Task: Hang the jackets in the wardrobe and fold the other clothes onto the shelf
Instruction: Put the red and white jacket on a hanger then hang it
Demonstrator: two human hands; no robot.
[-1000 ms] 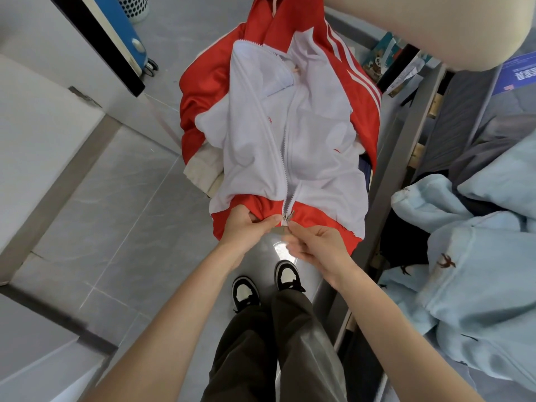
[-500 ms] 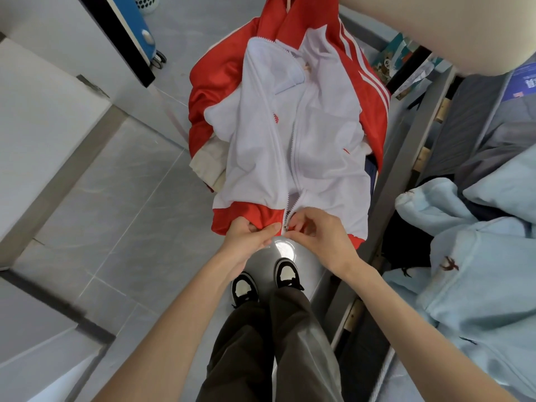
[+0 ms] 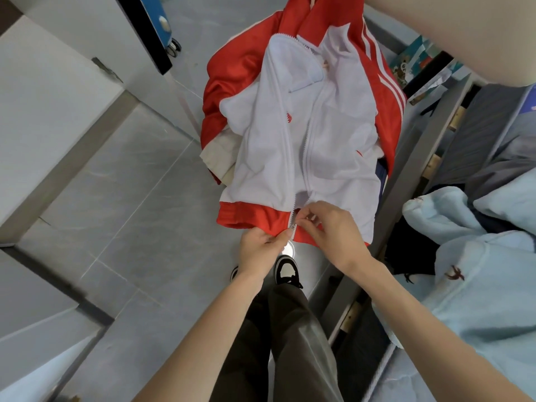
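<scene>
A red and white zip jacket [image 3: 290, 134] hangs in front of me, its top out of view above. My left hand [image 3: 262, 246] pinches the red hem just left of the zipper's lower end [image 3: 292, 226]. My right hand [image 3: 333, 227] pinches the zipper at the hem from the right side. The zipper is joined higher up and split near the hem. Light blue fleece clothes [image 3: 478, 280] lie heaped on the bed at the right.
A grey bed rail [image 3: 406, 158] runs along the jacket's right side. White furniture panels [image 3: 43, 111] stand at the left, with a blue and black item [image 3: 150, 27] at the top. My legs and shoes [image 3: 285, 271] stand on the grey tiled floor [image 3: 130, 198].
My right hand has moved up from below the hem onto the zipper's lower end. The left hand keeps its hold on the hem. The view has shifted slightly.
</scene>
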